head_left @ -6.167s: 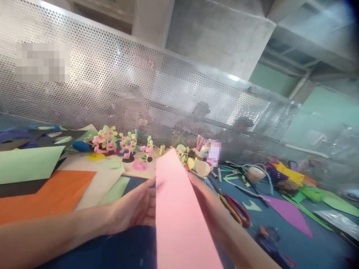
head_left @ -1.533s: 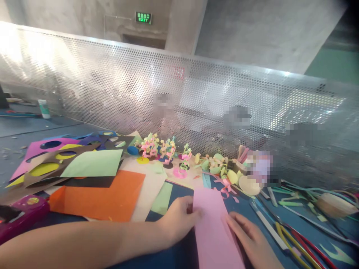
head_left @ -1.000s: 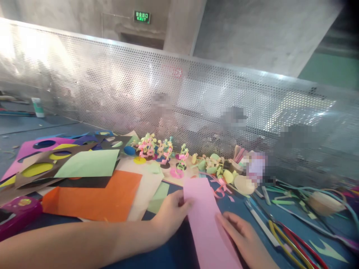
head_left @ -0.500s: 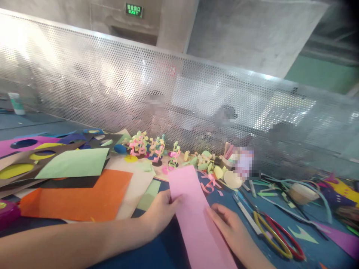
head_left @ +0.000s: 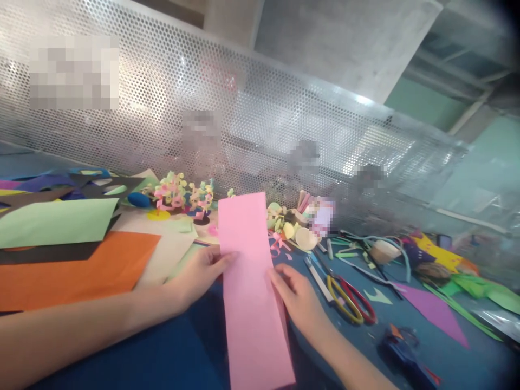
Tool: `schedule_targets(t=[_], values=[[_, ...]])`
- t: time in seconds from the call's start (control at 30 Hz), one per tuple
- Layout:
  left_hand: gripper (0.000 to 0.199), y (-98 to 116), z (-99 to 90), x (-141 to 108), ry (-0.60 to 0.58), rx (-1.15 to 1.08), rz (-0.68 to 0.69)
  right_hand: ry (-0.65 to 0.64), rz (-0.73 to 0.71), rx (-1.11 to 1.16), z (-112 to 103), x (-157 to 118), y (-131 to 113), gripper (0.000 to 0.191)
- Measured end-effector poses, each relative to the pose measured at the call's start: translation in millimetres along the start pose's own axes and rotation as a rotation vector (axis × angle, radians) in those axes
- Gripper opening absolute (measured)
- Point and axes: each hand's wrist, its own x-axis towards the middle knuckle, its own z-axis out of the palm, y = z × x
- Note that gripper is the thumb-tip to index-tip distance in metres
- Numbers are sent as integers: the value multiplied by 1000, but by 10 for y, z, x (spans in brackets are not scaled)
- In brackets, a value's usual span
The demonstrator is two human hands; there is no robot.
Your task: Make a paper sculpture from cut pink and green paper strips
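Observation:
A long strip of pink paper (head_left: 249, 292) is held up in front of me, its lower end tilted toward me. My left hand (head_left: 205, 273) pinches its left edge, thumb on the front and the other fingers behind. On the opposite edge, my right hand (head_left: 294, 292) grips the strip between thumb and curled fingers. Along the right side a second layer shows behind the front one, so the paper looks folded. Right of my right hand, scissors (head_left: 349, 298) with yellow and red handles lie on the blue table beside a white-handled cutter (head_left: 319, 279).
Orange paper (head_left: 81, 268) and light green paper (head_left: 60, 219) are piled at left. Small paper flower models (head_left: 173, 192) stand at the back before a perforated metal screen (head_left: 260, 124). On the right lie purple paper (head_left: 433, 311), a cup (head_left: 384, 252) and a dark blue tool (head_left: 406, 357).
The view has swung to the right and tilted, bringing the dark blue tool into sight. The pink strip now stands more upright, and both hands keep hold of its edges.

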Motion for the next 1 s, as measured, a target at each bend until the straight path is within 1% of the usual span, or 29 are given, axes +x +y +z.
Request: schedule_targets(t=[0.07,0.13,0.2,0.23,0.27,0.33,0.4,0.53,0.7,0.8,0.87,0.97,1.0], values=[[39,13,11,-17,-46,-101,-17,35,-19,-17,-4,3,4,32],[39,13,33,-43,-152,-162,-64,67,-39,-24,-18,6,5,30],[37,9,56,-64,-229,-127,-104,83,-50,-18,-39,7,-9,31],[36,10,63,-67,-232,-86,-106,80,-50,-11,-49,5,-24,32],[36,15,68,-66,-212,-44,-96,64,-45,0,-57,1,-43,34],[35,37,66,-49,-131,12,-49,3,-28,14,-66,-10,-85,37],[33,67,51,-23,-48,29,10,-29,-23,-5,-62,-17,-121,37],[30,99,23,15,55,47,72,44,-43,-77,-36,-1,-147,34],[28,112,45,5,89,45,70,95,-35,-115,-40,-2,-153,33],[25,134,65,-7,98,20,63,29,-35,-143,-40,-44,-157,35],[25,133,70,-11,99,31,55,13,-42,-196,-25,-77,-163,34],[27,109,65,-11,121,49,49,55,-50,-335,-29,-110,-177,34],[28,104,59,-9,133,50,49,48,-44,-390,-60,-113,-178,35]])
